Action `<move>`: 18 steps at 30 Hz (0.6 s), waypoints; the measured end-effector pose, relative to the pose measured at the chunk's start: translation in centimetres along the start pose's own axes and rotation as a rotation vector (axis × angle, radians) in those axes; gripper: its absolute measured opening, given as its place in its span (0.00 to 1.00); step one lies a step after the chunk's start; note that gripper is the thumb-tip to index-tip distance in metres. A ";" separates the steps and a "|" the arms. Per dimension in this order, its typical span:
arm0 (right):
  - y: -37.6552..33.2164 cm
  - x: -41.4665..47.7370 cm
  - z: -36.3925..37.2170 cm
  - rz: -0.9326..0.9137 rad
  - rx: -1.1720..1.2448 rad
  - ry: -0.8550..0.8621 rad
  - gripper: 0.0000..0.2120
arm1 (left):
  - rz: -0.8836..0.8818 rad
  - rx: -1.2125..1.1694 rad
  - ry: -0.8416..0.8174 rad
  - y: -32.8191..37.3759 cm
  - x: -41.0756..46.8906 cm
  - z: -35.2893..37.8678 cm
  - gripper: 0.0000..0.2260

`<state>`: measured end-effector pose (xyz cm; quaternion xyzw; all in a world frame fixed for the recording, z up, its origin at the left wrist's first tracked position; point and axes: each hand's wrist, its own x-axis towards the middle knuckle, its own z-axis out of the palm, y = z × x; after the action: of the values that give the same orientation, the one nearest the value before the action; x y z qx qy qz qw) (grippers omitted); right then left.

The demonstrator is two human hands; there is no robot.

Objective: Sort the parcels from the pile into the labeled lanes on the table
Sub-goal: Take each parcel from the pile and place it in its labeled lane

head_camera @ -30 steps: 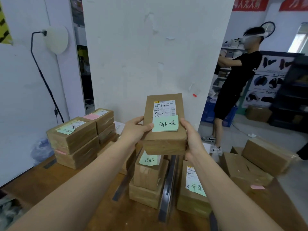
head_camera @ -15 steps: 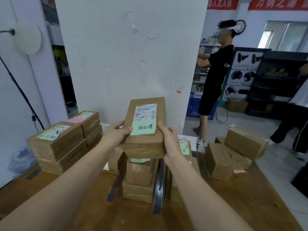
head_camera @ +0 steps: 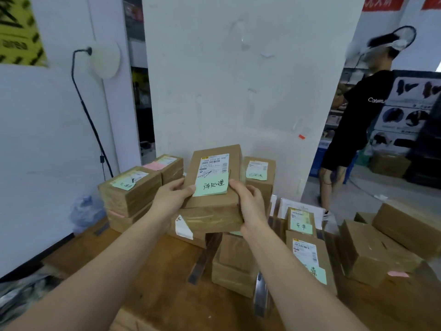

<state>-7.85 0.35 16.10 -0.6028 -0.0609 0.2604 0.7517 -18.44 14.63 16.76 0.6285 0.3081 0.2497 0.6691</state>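
Note:
I hold a brown cardboard parcel [head_camera: 212, 206] above the wooden table [head_camera: 167, 283]. It carries a white shipping label and a green handwritten note on top. My left hand [head_camera: 173, 198] grips its left side, thumb on the top face. My right hand [head_camera: 248, 201] grips its right side. Sorted parcels lie below in lanes split by dark strips [head_camera: 202, 261]: a stack at the far left [head_camera: 128, 192], a tall stack behind the held parcel [head_camera: 259, 177], parcels in the middle lane [head_camera: 235, 266] and in the right lane [head_camera: 310, 259]. A loose pile of parcels [head_camera: 381, 249] sits at the right.
A white pillar [head_camera: 238, 91] rises right behind the table. A black lamp stand with a cable [head_camera: 88, 120] stands at the left wall. A person in black [head_camera: 358, 120] stands at shelves beyond the table's right side. A blue bag [head_camera: 86, 211] lies by the left stack.
My view swung back to the left and dipped slightly. The held parcel now sits lower and nearer the stacks at the back of the table. Both hands keep the same grip.

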 end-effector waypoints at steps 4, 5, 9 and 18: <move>0.5 0.8 2.8 0.002 0.014 0.004 0.33 | 0.021 0.018 0.024 0.4 0.9 -2.2 0.17; 0.7 1.1 3.7 0.004 0.020 0.007 0.32 | 0.018 0.032 0.021 0.6 1.3 -2.9 0.17; 1.7 2.3 7.7 0.004 0.042 0.048 0.28 | 0.009 0.088 0.005 0.9 4.0 -6.3 0.17; 5.5 6.0 15.7 0.010 0.081 0.134 0.28 | 0.018 0.230 -0.065 0.7 10.7 -13.9 0.20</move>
<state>-10.80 17.63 13.77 -0.5881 0.0030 0.2255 0.7767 -21.15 31.96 16.14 0.7116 0.3073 0.1982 0.5999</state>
